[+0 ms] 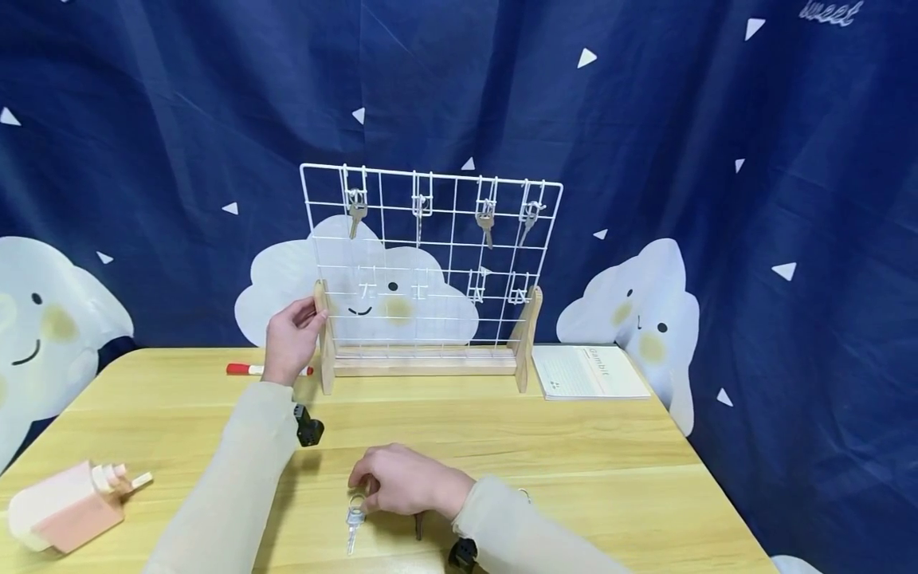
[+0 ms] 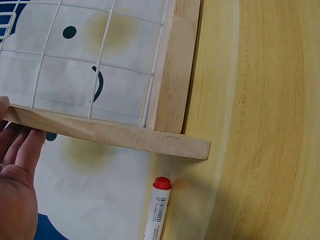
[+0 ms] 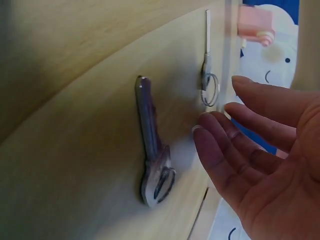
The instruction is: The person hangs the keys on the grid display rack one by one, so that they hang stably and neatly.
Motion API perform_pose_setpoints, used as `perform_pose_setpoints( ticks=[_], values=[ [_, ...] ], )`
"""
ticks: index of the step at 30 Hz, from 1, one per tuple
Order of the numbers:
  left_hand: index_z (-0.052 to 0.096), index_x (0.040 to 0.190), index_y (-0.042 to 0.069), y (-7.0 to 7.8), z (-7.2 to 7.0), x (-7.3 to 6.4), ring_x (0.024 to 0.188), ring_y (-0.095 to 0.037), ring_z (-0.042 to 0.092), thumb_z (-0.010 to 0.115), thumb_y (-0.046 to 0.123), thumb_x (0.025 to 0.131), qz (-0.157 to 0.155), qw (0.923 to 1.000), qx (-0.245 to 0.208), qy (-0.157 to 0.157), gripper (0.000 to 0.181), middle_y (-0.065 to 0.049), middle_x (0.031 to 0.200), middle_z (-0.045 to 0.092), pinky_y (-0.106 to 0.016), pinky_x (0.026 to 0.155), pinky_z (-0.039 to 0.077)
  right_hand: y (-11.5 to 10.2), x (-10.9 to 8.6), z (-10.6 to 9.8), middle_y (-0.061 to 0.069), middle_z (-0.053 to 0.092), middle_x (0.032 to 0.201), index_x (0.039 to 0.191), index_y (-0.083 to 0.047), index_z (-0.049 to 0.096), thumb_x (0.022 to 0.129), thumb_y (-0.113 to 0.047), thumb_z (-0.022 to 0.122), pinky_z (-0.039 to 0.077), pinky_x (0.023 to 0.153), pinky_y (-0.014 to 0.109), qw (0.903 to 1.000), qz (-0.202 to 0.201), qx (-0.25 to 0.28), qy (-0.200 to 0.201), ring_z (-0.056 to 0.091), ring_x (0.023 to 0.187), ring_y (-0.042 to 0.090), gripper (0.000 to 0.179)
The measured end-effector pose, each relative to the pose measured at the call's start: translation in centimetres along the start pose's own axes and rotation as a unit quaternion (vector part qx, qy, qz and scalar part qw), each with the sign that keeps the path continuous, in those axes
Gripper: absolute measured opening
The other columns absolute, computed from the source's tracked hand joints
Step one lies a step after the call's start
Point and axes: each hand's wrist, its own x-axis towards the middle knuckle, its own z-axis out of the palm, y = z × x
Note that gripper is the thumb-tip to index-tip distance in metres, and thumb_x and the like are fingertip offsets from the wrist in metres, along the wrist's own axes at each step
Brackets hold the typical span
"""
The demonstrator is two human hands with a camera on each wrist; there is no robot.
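A white wire grid rack (image 1: 430,239) stands upright in a wooden base. My left hand (image 1: 292,339) holds the left wooden upright (image 1: 326,343), thumb on one side and fingers on the other, as the left wrist view (image 2: 110,130) also has it. Low over the table, my right hand (image 1: 405,478) reaches beside a silver key (image 1: 352,526) with a ring. In the right wrist view its fingers (image 3: 215,145) are spread a little and stand just off that key (image 3: 207,65). A second key (image 3: 150,135) lies nearer the wrist, partly hidden under the hand in the head view.
Several keys, one a brass-coloured key (image 1: 357,214), hang from the rack's upper hooks; lower hooks (image 1: 476,287) bear no keys. A red-capped marker (image 1: 247,369) lies behind my left wrist, a pink bottle (image 1: 68,506) at left, notepads (image 1: 591,373) at right. A ring (image 1: 524,494) shows past my right sleeve.
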Motion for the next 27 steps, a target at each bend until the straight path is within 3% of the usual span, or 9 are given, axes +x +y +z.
perform_pose_setpoints(
  ticks=[7,14,21,27],
  values=[
    [0.053,0.137,-0.004,-0.1,0.0,0.1,0.123,-0.031,0.054,0.060,0.016,0.100,-0.001,1.0000,-0.004,0.000,0.043,-0.022,0.133,0.056,-0.035,0.101,0.046,-0.2,0.8,0.4,-0.014,0.056,0.091,0.108,-0.018,0.073,0.079,-0.021,0.083,0.041,0.074,0.009,0.9989,0.017,-0.040,-0.017,0.049,0.076,-0.006,0.030],
    [0.053,0.137,-0.004,-0.2,-0.1,0.1,0.123,-0.031,0.054,0.060,0.016,0.100,-0.004,1.0000,-0.006,0.000,0.043,-0.022,0.134,0.056,-0.035,0.101,0.046,-0.4,1.3,0.9,-0.016,0.049,0.085,0.094,-0.022,0.072,0.077,-0.020,0.084,0.038,0.072,0.007,0.9975,0.017,-0.064,-0.025,0.044,0.077,-0.005,0.021],
    [0.055,0.135,-0.004,-0.3,-0.2,0.1,0.122,-0.031,0.055,0.062,0.017,0.099,-0.003,0.9999,-0.013,0.004,0.043,-0.021,0.132,0.057,-0.035,0.100,0.047,-0.4,1.4,0.8,-0.018,0.052,0.075,0.079,-0.022,0.064,0.081,-0.012,0.081,0.039,0.067,0.008,0.9987,0.015,-0.036,-0.032,0.046,0.071,-0.004,0.020],
    [0.055,0.136,-0.005,-0.2,-0.1,0.1,0.123,-0.030,0.055,0.062,0.017,0.099,-0.007,0.9998,-0.018,-0.001,0.044,-0.022,0.133,0.057,-0.036,0.101,0.046,-0.1,1.0,0.5,-0.020,0.054,0.073,0.079,-0.022,0.064,0.084,-0.011,0.078,0.041,0.068,0.008,0.9993,0.011,-0.003,-0.034,0.049,0.069,-0.005,0.018]
  ],
)
